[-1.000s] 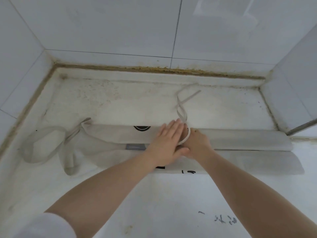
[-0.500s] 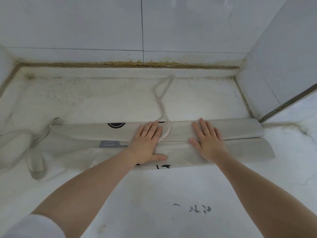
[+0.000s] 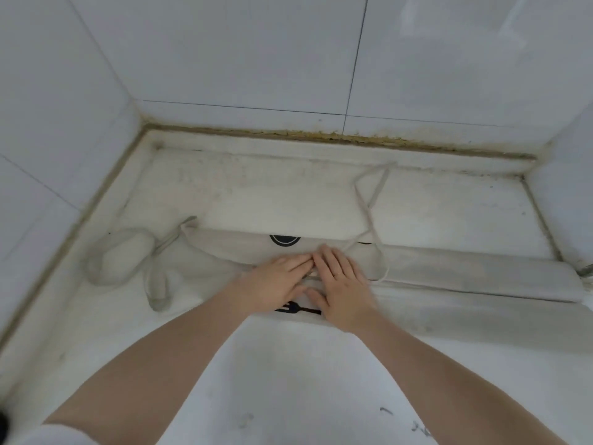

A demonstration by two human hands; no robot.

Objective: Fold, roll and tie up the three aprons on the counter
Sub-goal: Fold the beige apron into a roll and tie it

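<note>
A pale grey apron [image 3: 465,277] lies folded into a long narrow band across the white counter [image 3: 288,380], with black print showing at its middle. My left hand [image 3: 276,284] and my right hand [image 3: 340,284] press flat on its middle, side by side, fingertips touching. A waist strap [image 3: 369,207] loops away towards the back wall. The neck loop and another strap [image 3: 128,261] trail off the apron's left end. Only this one apron is in view.
White tiled walls [image 3: 224,59] close the counter in at the back, left and right. A stained seam [image 3: 321,134] runs along the back edge. A metal piece [image 3: 585,271] shows at the far right. Small dark marks [image 3: 417,425] lie on the near counter.
My right hand has slid left along the apron to meet my left hand at the middle. The view has swung left, and a black fork print now shows below my hands.
</note>
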